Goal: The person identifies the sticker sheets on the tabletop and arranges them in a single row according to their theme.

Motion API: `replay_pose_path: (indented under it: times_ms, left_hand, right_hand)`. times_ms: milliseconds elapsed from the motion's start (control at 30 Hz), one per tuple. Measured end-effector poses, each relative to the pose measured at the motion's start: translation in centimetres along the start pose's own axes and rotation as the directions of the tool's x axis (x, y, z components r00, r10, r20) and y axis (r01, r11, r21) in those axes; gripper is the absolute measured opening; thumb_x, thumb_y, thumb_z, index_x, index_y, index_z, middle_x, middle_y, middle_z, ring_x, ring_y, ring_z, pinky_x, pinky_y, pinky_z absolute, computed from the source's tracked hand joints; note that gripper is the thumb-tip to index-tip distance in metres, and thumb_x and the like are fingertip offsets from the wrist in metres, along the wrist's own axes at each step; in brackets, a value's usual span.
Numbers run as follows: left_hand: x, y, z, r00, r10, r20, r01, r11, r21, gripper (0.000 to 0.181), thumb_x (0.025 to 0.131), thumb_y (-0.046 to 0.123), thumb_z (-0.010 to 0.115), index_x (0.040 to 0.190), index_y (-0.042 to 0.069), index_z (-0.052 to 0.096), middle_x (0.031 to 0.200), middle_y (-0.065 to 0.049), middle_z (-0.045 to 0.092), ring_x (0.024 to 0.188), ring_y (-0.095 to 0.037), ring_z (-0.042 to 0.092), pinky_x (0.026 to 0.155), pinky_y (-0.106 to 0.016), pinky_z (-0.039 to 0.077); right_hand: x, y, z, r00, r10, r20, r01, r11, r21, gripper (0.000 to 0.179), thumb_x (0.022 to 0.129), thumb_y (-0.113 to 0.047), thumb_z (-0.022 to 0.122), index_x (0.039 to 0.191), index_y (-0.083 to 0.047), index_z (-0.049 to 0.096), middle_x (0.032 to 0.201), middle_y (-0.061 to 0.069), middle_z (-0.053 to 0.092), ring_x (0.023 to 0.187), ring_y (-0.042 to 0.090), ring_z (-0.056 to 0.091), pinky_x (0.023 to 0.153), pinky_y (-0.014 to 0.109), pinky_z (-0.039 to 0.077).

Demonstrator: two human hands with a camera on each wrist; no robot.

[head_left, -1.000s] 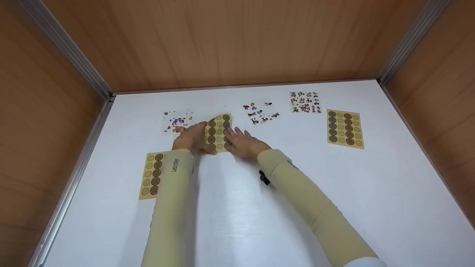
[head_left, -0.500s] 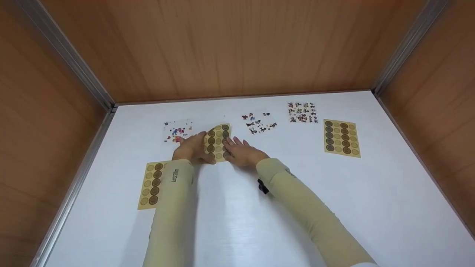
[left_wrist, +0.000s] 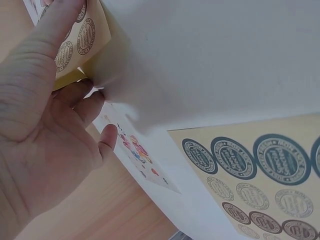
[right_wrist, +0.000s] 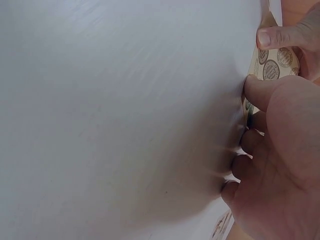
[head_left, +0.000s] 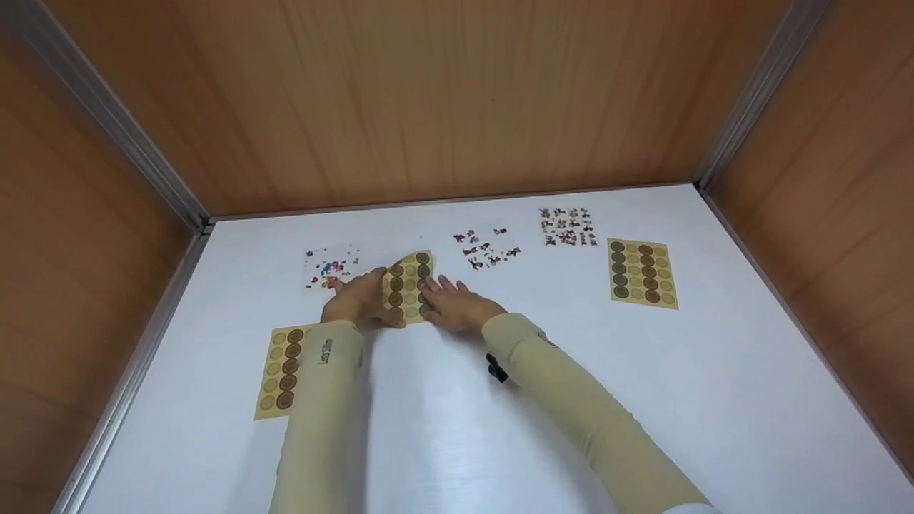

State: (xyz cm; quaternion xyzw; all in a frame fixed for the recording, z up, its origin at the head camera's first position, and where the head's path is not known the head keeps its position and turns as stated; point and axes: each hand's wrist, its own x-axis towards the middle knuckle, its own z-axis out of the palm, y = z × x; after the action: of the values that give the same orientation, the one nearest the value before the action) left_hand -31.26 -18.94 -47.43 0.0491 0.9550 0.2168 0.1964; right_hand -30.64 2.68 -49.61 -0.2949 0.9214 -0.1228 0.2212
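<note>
A tan sheet of round brown stickers (head_left: 410,285) lies between both hands in the head view. My left hand (head_left: 359,296) grips its left part, thumb over the printed face and fingers behind it. That side of the sheet (left_wrist: 86,37) bends up off the white table in the left wrist view. My right hand (head_left: 457,305) rests on the sheet's right edge with fingers stretched out, their tips down by the table. In the right wrist view, the left thumb (right_wrist: 270,39) presses the sheet's near corner, and my right palm (right_wrist: 295,150) hides much of the sheet.
A similar sticker sheet (head_left: 275,371) lies partly under the left sleeve, another (head_left: 643,273) at the right. Clear sheets with small colourful stickers lie behind the hands: one at left (head_left: 333,268), one mid-table (head_left: 487,248), one farther right (head_left: 568,227). Wooden panels (head_left: 443,107) enclose the white table.
The head view has tilted upward, so everything sits lower in it and slightly left. Both hands keep nearly the same place on the sticker sheet.
</note>
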Motion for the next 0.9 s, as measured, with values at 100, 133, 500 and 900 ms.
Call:
replay_pose_path:
  times_ms: [100,133,500,900]
  left_hand:
    - [0.1,0.3,0.0,1.0,-0.002,-0.005,0.002,1.0,-0.005,0.118,0.069,0.031,0.095,0.16,0.005,0.024,0.156,-0.022,0.039,0.143,-0.042,0.037,0.12,-0.059,0.021]
    - [0.0,0.3,0.1,1.0,-0.007,-0.007,0.007,1.0,-0.003,0.119,0.069,0.031,0.095,0.16,0.005,0.024,0.156,-0.022,0.039,0.143,-0.042,0.036,0.12,-0.058,0.021]
    - [-0.2,0.7,0.4,0.999,0.008,-0.031,-0.009,1.0,-0.021,0.114,0.074,0.033,0.092,0.16,0.005,0.023,0.155,-0.023,0.041,0.143,-0.042,0.037,0.121,-0.064,0.007]
    - [-1.3,1.2,0.6,0.999,-0.026,-0.037,0.025,0.999,-0.032,0.109,0.074,0.024,0.093,0.158,0.004,0.027,0.15,-0.024,0.047,0.138,-0.042,0.043,0.12,-0.06,0.022]
  right_hand:
    - [-0.1,0.3,0.0,1.0,-0.008,-0.008,0.008,1.0,0.011,0.064,0.11,-0.038,0.035,0.163,-0.009,0.012,0.169,0.008,0.005,0.155,0.026,0.0,0.125,0.043,0.001]
    - [-0.1,0.3,0.0,1.0,-0.014,-0.008,0.014,1.0,0.017,0.065,0.11,-0.038,0.035,0.163,-0.008,0.012,0.169,0.008,0.005,0.155,0.027,0.0,0.125,0.043,0.001]
    - [-0.3,0.8,-0.1,1.0,-0.008,-0.009,0.008,1.0,0.006,0.064,0.111,-0.039,0.032,0.163,-0.009,0.011,0.169,0.008,0.003,0.155,0.028,-0.002,0.125,0.045,0.0]
    - [0.0,0.6,0.7,0.999,-0.043,-0.033,0.043,0.999,0.016,0.063,0.111,-0.036,0.032,0.163,-0.006,0.013,0.169,0.01,0.005,0.155,0.031,-0.001,0.125,0.047,0.001]
